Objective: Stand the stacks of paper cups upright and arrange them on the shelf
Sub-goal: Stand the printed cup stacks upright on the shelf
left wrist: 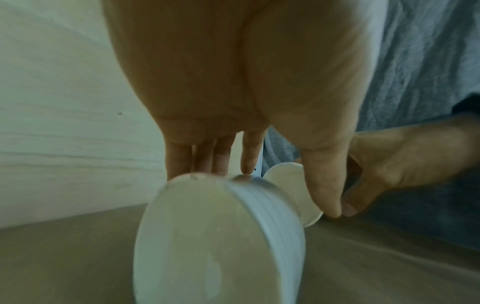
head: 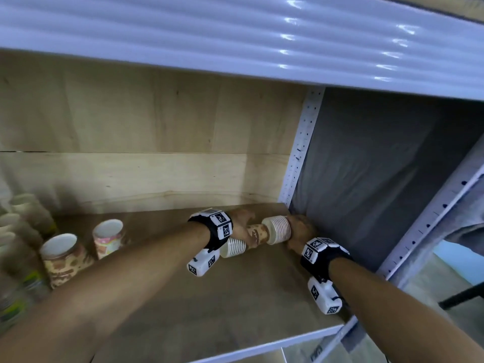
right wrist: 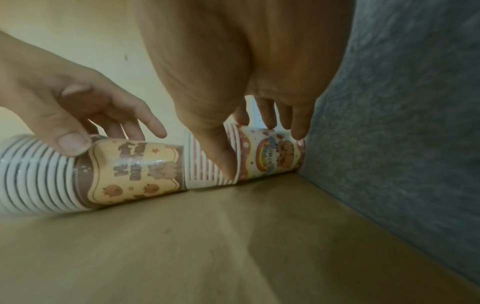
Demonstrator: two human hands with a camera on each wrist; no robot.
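two cup stacks lie on their sides, end to end, at the back right corner of the shelf (head: pixel 235 297). the brown stack (right wrist: pixel 124 170), yellow and brown print with a band of white rims at its left end, has its narrow end touching the rims of the pink stack (right wrist: pixel 262 152). the pink stack's far end sits right at the grey cloth (head: pixel 379 166) that forms the right side wall.

the left hand (head: pixel 242 222) comes down over the brown stack. in the right wrist view its thumb rests on the rims and the fingers (right wrist: pixel 153 125) hang spread over the printed part, loosely bent. whether they close on the stack cannot be told; in the left wrist view the fingers reach down behind the stack's open mouth, straight and close together.

the right hand (head: pixel 301 230) covers the pink stack. its thumb lies along the striped rims and the fingers (right wrist: pixel 298 125) point down, slightly apart, their tips at the top of the printed cup. a firm grip cannot be told.

to the left on the shelf, well apart, two more stacks (head: pixel 68 258) show open mouths towards the camera, and further blurred stacks (head: pixel 26 213) crowd the left edge. a wooden back panel (head: pixel 131 127) stands behind, a white shelf (head: pixel 235 35) above.
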